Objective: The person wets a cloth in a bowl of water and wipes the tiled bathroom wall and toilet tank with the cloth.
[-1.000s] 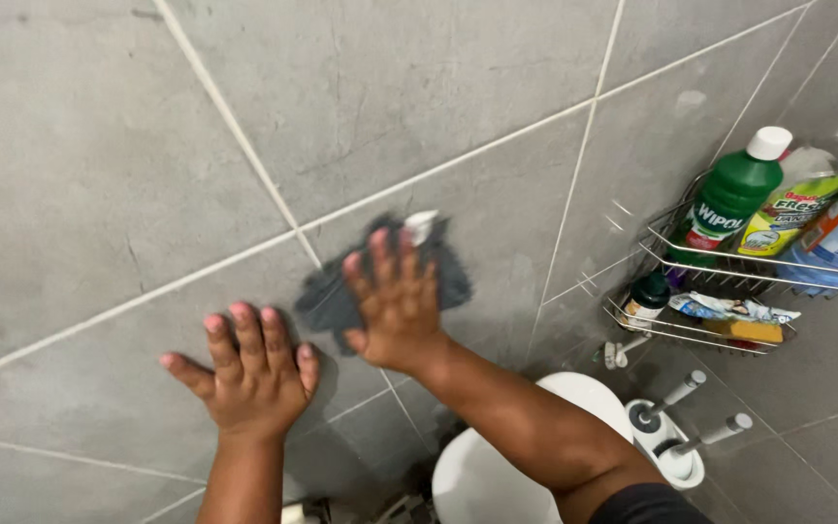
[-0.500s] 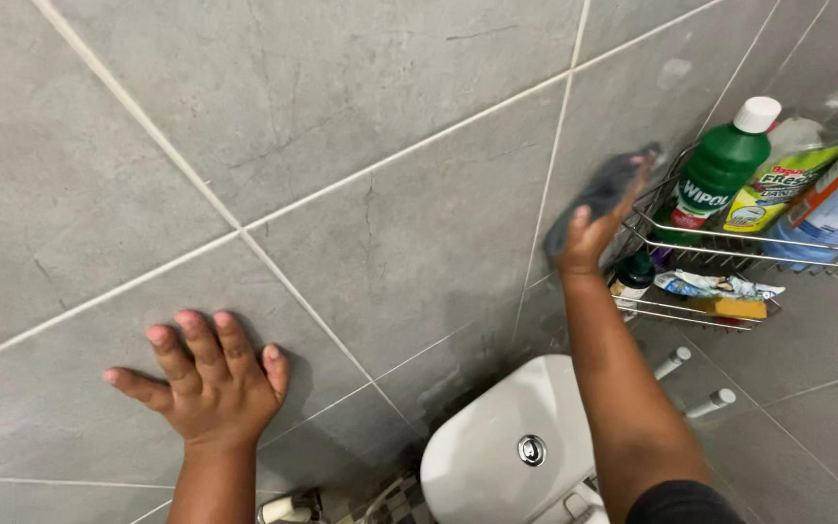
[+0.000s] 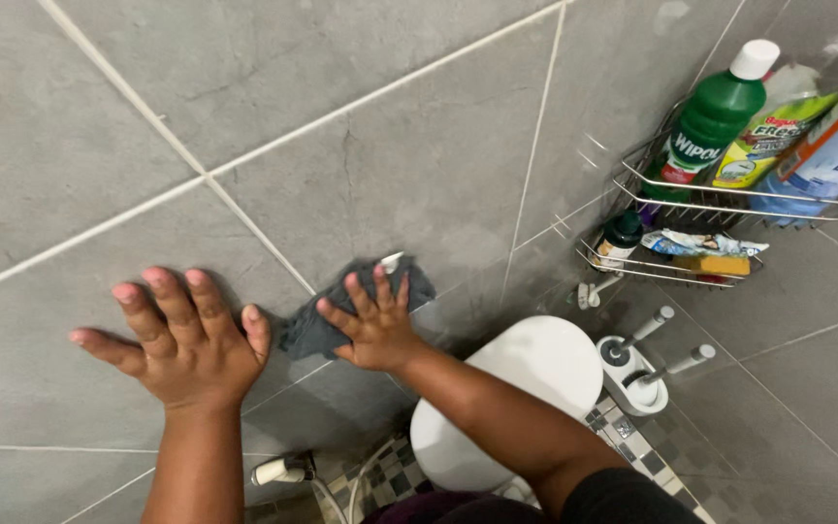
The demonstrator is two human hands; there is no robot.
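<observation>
- Flat against the grey tiled wall [image 3: 361, 165], the dark grey cleaning cloth [image 3: 314, 330] sits under the right hand [image 3: 372, 325], fingers spread, pinning rather than gripping it.
- Left hand [image 3: 181, 344] rests open on the tile, holding nothing (a brace).
- Even palm pressure, I judge, keeps the cloth from bunching near the white toilet cistern [image 3: 526, 378].
</observation>
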